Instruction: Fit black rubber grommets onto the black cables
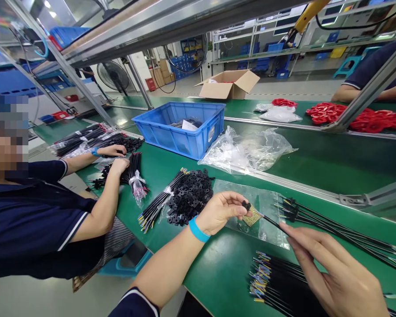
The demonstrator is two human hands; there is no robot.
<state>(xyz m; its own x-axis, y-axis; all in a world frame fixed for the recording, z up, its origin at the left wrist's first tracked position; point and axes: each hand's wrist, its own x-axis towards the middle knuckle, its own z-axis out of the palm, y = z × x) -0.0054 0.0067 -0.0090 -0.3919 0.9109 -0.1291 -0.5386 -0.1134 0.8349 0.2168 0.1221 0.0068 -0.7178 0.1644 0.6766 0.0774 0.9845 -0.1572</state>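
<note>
Between thumb and fingers, my left hand (222, 212) pinches a small black plastic clip (246, 205). My right hand (336, 268) holds a black cable (273, 222) whose stripped, coloured wire ends point at the clip. Whether the wires touch the clip cannot be made out. Beneath them lies a clear plastic bag (229, 189) with a yellowish perforated piece (251, 218) on it. Left of my left hand is a heap of black clips (191, 193), beside a tied cable bundle (163, 200). Under my right hand lies a row of cables (277, 281) with coloured ends.
Cables with black clips fitted (336, 229) lie at the right. A blue bin (181, 138) and a crumpled plastic bag (247, 152) stand behind. At the left a co-worker's hands (117, 158) handle cables. A metal rail (284, 182) crosses the green table; red parts (333, 114) lie beyond.
</note>
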